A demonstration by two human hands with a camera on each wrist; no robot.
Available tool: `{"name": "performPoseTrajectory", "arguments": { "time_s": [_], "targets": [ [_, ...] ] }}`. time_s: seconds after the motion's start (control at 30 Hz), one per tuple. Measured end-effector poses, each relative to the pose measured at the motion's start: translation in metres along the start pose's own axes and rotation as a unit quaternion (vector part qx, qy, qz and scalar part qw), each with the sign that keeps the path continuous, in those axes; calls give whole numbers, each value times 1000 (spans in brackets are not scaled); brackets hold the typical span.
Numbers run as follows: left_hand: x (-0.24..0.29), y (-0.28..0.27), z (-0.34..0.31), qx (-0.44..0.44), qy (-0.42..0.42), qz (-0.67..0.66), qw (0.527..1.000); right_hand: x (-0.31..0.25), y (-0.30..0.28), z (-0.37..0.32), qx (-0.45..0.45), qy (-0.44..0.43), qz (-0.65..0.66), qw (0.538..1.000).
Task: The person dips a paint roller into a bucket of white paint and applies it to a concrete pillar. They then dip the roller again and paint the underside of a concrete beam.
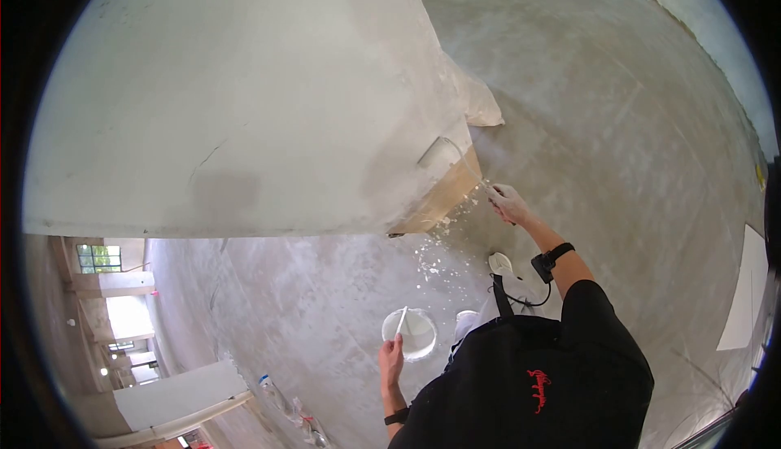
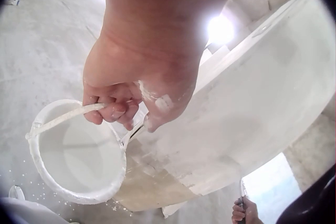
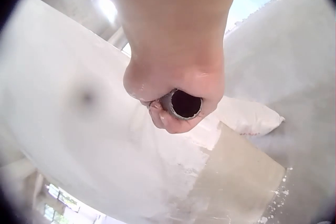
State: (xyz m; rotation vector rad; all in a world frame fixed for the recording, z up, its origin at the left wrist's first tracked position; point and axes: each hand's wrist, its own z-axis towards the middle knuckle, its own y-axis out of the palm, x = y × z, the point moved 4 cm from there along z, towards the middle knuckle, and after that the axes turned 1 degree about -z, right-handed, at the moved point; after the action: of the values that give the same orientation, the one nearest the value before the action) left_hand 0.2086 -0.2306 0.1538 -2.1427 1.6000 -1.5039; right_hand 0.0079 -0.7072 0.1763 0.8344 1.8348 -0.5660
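My right hand [image 1: 508,204] grips the handle of a paint roller [image 1: 432,150], whose bent wire frame reaches up to the white wall [image 1: 268,99]. The roller head lies against the wall just above a bare tan patch [image 1: 446,195] at the lower corner. In the right wrist view the fingers of the right hand [image 3: 178,77] curl round the handle, its hollow round end facing the camera. My left hand [image 1: 391,359] holds the white bail of a bucket [image 2: 35,155], fingers hooked round it. White paint fills part of the bucket.
White splashes [image 1: 431,266] dot the concrete floor below the bare patch. A pale sack [image 1: 482,103] leans out past the wall's edge. Wrapped items [image 1: 281,396] lie on the floor at lower left, near a low white partition [image 1: 179,392]. A white board [image 1: 742,294] stands at far right.
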Motion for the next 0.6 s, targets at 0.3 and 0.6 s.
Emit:
{"name": "performPoseTrajectory", "arguments": {
  "time_s": [0.3,0.6],
  "targets": [
    [4,-3,1,20,5,14,1000,-109,24,-56,-47,-87,8,995],
    [19,-7,-3,4,4,28,1000,-236,63,-98,-72,-197,39,977]
  ]
}}
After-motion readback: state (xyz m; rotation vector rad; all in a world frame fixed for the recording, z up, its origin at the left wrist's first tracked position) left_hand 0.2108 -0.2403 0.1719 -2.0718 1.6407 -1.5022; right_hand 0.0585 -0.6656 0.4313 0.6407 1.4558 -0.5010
